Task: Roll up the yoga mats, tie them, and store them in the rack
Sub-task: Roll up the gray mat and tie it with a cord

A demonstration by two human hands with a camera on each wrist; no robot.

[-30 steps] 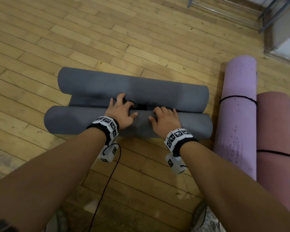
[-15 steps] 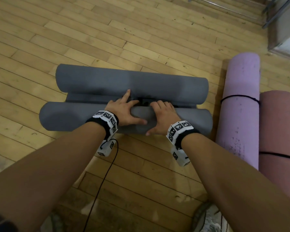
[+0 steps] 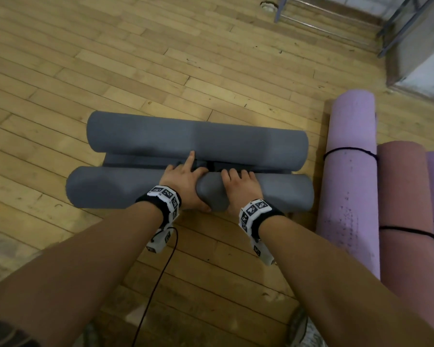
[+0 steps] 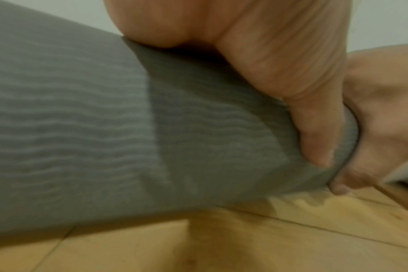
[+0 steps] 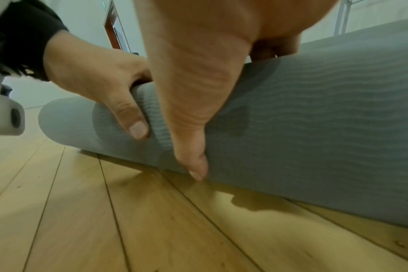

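Squeezing the middle of the near grey roll (image 3: 110, 190), both hands work at the tying step: the left hand (image 3: 186, 186) wraps over it with thumb under and index finger extended toward a dark cord (image 3: 212, 164) lying in the gap between the near roll and the far grey roll (image 3: 198, 139); the right hand (image 3: 238, 189) curls its fingers (image 5: 193, 143) over the top, thumb pressed against the roll's near side. The grey mat rests on the wooden floor (image 3: 135, 58), just beside a tied purple mat (image 3: 348, 171) and a tied pink mat (image 3: 406, 209). Next, judging from this, the cord must be drawn round and knotted while compression is kept; the rack's frame (image 3: 396, 23) stands well apart
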